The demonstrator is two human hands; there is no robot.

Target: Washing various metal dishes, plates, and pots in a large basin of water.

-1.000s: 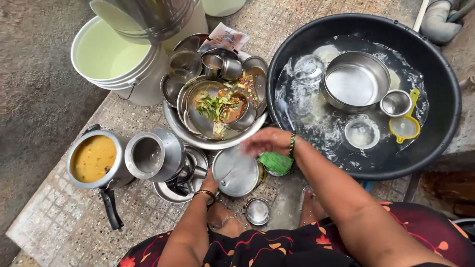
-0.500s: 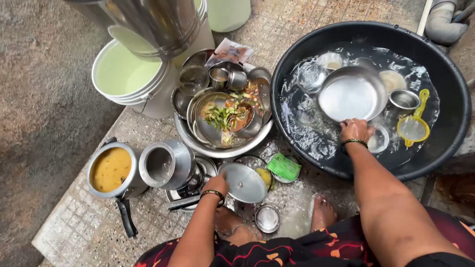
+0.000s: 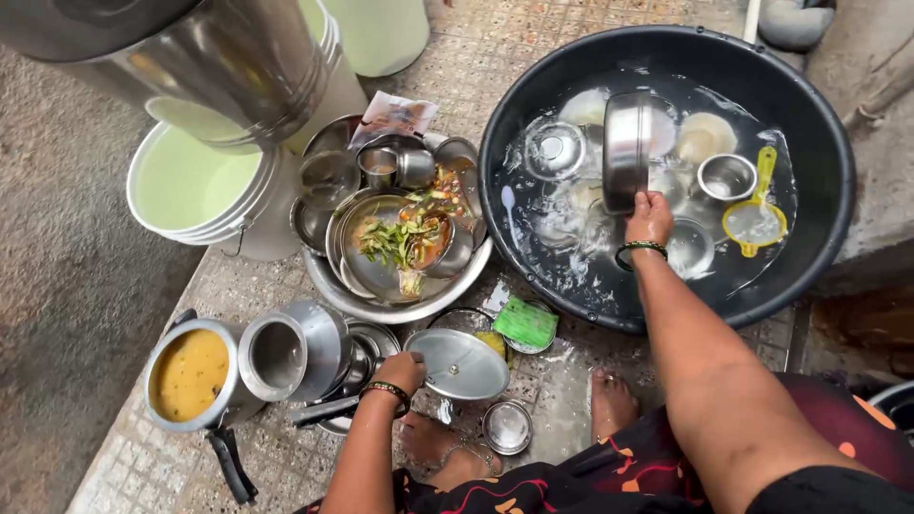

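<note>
Steel bowl [image 3: 627,150] tipped up on its edge in the black tub [image 3: 819,124] of water, right of centre in the frame, rim pinched from below by the right hand [image 3: 650,218], fingers closed on the metal; held upright like that, presumably, so water runs off and the inside can be reached. Around it in the water: a small steel cup [image 3: 725,177], a yellow strainer [image 3: 755,219], a glass lid [image 3: 554,149] and a few pale plates, all submerged or half so, likely left to soak.

Lower centre, left hand [image 3: 403,370] gripping the edge of a flat steel lid [image 3: 460,364], fingers curled over its rim, keeping it steady on the wet tiled floor [image 3: 533,29]. Green scrub pad [image 3: 525,323] lying just beside, close at hand between lid and tub.

Stacked dirty plates with food scraps [image 3: 405,240] piled in a wide steel basin, upper centre. Pressure cooker with yellow curry [image 3: 189,373] at lower left, next to an empty steel pot [image 3: 290,348] lying on its side. Pale green buckets [image 3: 205,186] at upper left.
</note>
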